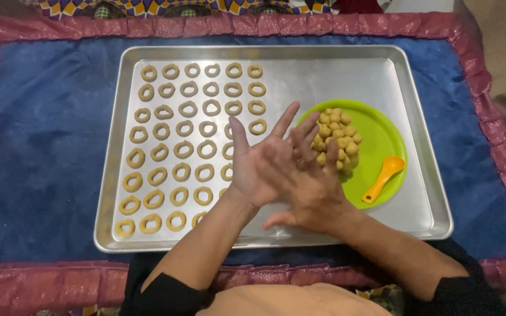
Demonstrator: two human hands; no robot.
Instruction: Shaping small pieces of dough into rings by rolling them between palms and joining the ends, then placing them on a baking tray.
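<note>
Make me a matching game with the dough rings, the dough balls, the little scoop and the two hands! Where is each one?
Things:
1. dough rings
2. dough balls
3. orange scoop
4. left hand and right hand

Places:
A. piled on the green plate
B. pressed palm to palm above the tray
C. in rows on the tray's left part
D. lying at the plate's near edge

Pairs: 1-C, 2-A, 3-D, 4-B

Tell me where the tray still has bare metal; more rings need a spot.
Free: the tray strip between the dough rings and its right rim, above the green plate. Crowded: the left half, filled with rings. The plate holds dough balls and an orange scoop. Left hand and right hand cover the middle.
</note>
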